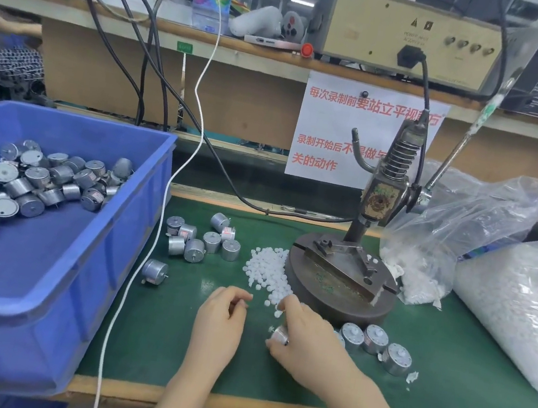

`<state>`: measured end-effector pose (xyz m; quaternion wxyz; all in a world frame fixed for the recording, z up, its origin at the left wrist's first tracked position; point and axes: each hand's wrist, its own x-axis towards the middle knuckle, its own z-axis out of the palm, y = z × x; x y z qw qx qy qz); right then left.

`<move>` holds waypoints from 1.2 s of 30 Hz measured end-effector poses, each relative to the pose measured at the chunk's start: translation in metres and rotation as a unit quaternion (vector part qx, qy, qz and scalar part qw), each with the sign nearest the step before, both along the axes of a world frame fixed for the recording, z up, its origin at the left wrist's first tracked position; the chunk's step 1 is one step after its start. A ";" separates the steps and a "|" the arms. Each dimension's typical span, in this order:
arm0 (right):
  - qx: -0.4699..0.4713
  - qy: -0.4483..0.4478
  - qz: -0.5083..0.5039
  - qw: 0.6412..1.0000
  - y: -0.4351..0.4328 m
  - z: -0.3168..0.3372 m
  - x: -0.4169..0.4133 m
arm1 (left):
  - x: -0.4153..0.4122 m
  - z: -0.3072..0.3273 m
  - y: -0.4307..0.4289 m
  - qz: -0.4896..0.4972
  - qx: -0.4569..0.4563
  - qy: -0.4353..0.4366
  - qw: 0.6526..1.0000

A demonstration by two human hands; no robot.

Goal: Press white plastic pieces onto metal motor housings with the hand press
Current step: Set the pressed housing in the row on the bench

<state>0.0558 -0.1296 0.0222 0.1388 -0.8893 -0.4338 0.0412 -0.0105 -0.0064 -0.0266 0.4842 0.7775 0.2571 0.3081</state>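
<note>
A heap of small white plastic pieces point(267, 269) lies on the green mat left of the hand press point(342, 276), whose round base is empty under the ram. My right hand point(302, 338) is closed around a silver motor housing point(279, 335) just in front of the press base. My left hand point(221, 314) hovers beside it with fingertips pinched together near the heap; a small white piece seems to sit between them. Three motor housings point(376, 343) stand in a row to the right of my right hand. Several more housings point(202, 239) stand behind the heap.
A blue bin point(75, 245) with several motors fills the left side. Clear bags of white pieces point(523, 302) sit at the right. A single motor point(154, 270) lies near the bin. A white cable point(146, 255) runs down the mat's left edge. The press lever point(458, 151) points up right.
</note>
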 end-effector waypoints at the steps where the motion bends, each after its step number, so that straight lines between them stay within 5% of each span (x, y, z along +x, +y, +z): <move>1: -0.011 0.016 0.002 1.000 0.000 0.004 0.002 | 0.000 0.001 0.000 0.000 -0.001 0.000 1.000; 7: 0.152 0.060 -0.077 0.984 -0.014 0.032 0.039 | -0.002 0.002 -0.001 -0.008 0.010 -0.002 1.000; 11: 0.263 0.010 -0.166 0.951 -0.018 0.037 0.082 | -0.001 0.003 -0.001 -0.014 0.017 0.006 1.000; 21: 0.211 -0.136 -0.249 0.936 -0.011 0.010 0.133 | 0.000 0.003 -0.001 -0.012 0.018 0.011 1.000; 26: 0.257 -0.024 -0.242 0.935 -0.012 0.009 0.137 | -0.001 0.003 -0.002 -0.014 0.020 0.011 1.000; 30: 0.490 0.133 -0.234 0.829 -0.023 0.039 0.142 | -0.002 0.003 -0.001 -0.016 0.017 0.011 1.000; 36: 0.638 0.240 -0.199 0.704 -0.020 0.143 0.165 | -0.001 0.004 -0.003 -0.016 0.011 0.014 1.000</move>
